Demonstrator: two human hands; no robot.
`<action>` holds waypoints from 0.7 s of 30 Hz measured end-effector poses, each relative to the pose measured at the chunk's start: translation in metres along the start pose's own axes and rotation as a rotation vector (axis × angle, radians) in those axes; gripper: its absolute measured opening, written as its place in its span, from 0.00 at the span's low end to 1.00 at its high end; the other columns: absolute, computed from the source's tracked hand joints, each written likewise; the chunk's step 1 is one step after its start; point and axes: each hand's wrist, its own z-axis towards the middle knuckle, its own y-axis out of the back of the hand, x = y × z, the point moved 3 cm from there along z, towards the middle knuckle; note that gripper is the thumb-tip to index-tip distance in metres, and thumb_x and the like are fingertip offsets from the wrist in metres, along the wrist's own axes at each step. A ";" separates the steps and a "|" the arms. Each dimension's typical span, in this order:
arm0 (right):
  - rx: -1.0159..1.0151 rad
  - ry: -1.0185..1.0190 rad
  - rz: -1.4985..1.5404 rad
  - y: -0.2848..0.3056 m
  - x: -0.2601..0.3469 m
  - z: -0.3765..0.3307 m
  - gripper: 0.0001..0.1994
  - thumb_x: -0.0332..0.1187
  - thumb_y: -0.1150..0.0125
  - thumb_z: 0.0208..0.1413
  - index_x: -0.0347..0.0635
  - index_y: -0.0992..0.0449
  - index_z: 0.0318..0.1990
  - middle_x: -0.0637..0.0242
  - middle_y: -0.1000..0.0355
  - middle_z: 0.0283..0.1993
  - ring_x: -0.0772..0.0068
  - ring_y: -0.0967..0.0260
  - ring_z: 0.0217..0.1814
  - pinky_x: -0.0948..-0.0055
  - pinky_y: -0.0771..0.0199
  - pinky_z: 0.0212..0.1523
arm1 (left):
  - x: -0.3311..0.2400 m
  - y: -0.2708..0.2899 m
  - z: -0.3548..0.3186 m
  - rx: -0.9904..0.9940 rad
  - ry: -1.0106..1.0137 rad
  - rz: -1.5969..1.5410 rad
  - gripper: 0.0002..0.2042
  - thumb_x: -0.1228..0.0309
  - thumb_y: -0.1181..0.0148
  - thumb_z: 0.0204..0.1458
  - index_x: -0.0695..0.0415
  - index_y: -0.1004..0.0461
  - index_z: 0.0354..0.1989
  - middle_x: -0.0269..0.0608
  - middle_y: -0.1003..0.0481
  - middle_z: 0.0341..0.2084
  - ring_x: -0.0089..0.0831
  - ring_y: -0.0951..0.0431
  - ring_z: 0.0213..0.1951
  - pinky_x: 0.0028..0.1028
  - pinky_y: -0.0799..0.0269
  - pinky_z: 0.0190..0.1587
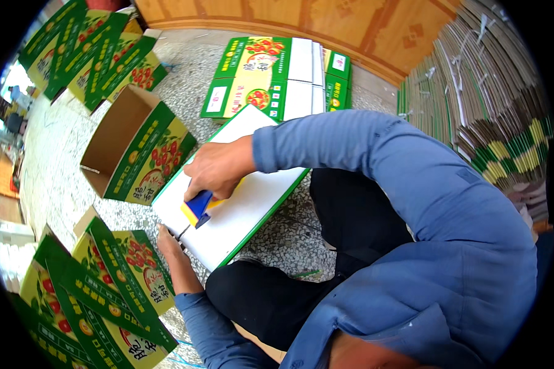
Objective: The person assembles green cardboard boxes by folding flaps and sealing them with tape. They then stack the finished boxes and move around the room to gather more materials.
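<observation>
A cardboard box (246, 212) lies in front of my crossed legs, its plain white face up and a green edge along the near side. My right hand (218, 167) is closed round a blue and yellow tape dispenser (197, 209), which rests on the white face near the box's left end. A dark seam runs from under the dispenser to that end. My left hand (170, 245) is against the left end of the box, beside the seam; most of its fingers are hidden, so its grip does not show.
One open green and yellow carton (138, 147) stands just beyond the box. More made-up cartons stand at far left (92, 52) and near left (104, 289). Flat printed cartons (252, 74) lie stacked ahead. Tied bundles of flattened cardboard (468, 80) rise at right, by a wooden panel (301, 21).
</observation>
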 end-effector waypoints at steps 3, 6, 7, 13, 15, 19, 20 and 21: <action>0.032 0.013 0.014 0.001 -0.005 -0.006 0.22 0.41 0.37 0.47 0.62 0.25 0.54 0.57 0.27 0.35 0.51 0.27 0.39 0.55 0.28 0.35 | -0.005 -0.027 -0.009 -0.137 -0.207 0.442 0.31 0.50 0.61 0.62 0.73 0.27 0.46 0.63 0.25 0.42 0.52 0.26 0.46 0.40 0.33 0.50; -0.027 0.117 0.036 0.011 -0.025 -0.030 0.23 0.43 0.37 0.47 0.64 0.25 0.54 0.58 0.26 0.34 0.52 0.27 0.40 0.55 0.28 0.36 | -0.015 -0.033 -0.016 -0.114 -0.229 0.528 0.33 0.49 0.64 0.62 0.75 0.27 0.46 0.67 0.26 0.45 0.58 0.28 0.49 0.43 0.36 0.53; -0.002 0.104 -0.011 0.014 -0.037 -0.045 0.22 0.45 0.37 0.48 0.64 0.25 0.54 0.58 0.26 0.34 0.53 0.27 0.40 0.55 0.28 0.36 | -0.018 -0.034 -0.018 -0.108 -0.268 0.570 0.33 0.49 0.64 0.62 0.75 0.27 0.46 0.67 0.27 0.45 0.59 0.29 0.49 0.44 0.37 0.54; 0.047 -0.067 -0.059 0.034 -0.118 -0.162 0.24 0.46 0.34 0.48 0.66 0.26 0.56 0.59 0.29 0.37 0.53 0.28 0.39 0.57 0.29 0.38 | -0.016 -0.026 -0.019 -0.123 -0.318 0.536 0.33 0.51 0.64 0.63 0.77 0.28 0.46 0.68 0.27 0.46 0.58 0.28 0.48 0.42 0.36 0.53; 0.068 -0.118 -0.117 0.034 -0.137 -0.203 0.25 0.47 0.34 0.49 0.68 0.27 0.57 0.60 0.32 0.37 0.53 0.29 0.37 0.58 0.30 0.37 | -0.024 -0.034 -0.025 -0.134 -0.324 0.528 0.32 0.51 0.63 0.64 0.77 0.28 0.46 0.68 0.26 0.44 0.56 0.27 0.46 0.41 0.35 0.52; 0.185 -0.230 -0.198 0.030 -0.165 -0.263 0.25 0.42 0.35 0.50 0.70 0.29 0.59 0.61 0.32 0.38 0.54 0.32 0.35 0.59 0.32 0.40 | -0.029 -0.035 -0.029 -0.127 -0.269 0.572 0.33 0.51 0.64 0.64 0.76 0.28 0.46 0.65 0.25 0.44 0.53 0.26 0.45 0.40 0.35 0.50; 0.180 -0.260 -0.213 0.025 -0.171 -0.278 0.26 0.40 0.35 0.50 0.71 0.29 0.59 0.61 0.33 0.38 0.54 0.33 0.36 0.60 0.33 0.41 | -0.028 -0.034 -0.027 -0.117 -0.268 0.570 0.33 0.51 0.64 0.64 0.76 0.28 0.47 0.65 0.25 0.44 0.53 0.26 0.45 0.40 0.35 0.50; 0.178 -0.287 -0.230 0.020 -0.178 -0.291 0.26 0.38 0.35 0.51 0.72 0.30 0.60 0.61 0.33 0.39 0.55 0.33 0.36 0.60 0.33 0.43 | -0.025 -0.033 -0.023 -0.108 -0.265 0.563 0.33 0.50 0.64 0.64 0.76 0.28 0.47 0.65 0.26 0.44 0.53 0.26 0.45 0.41 0.35 0.50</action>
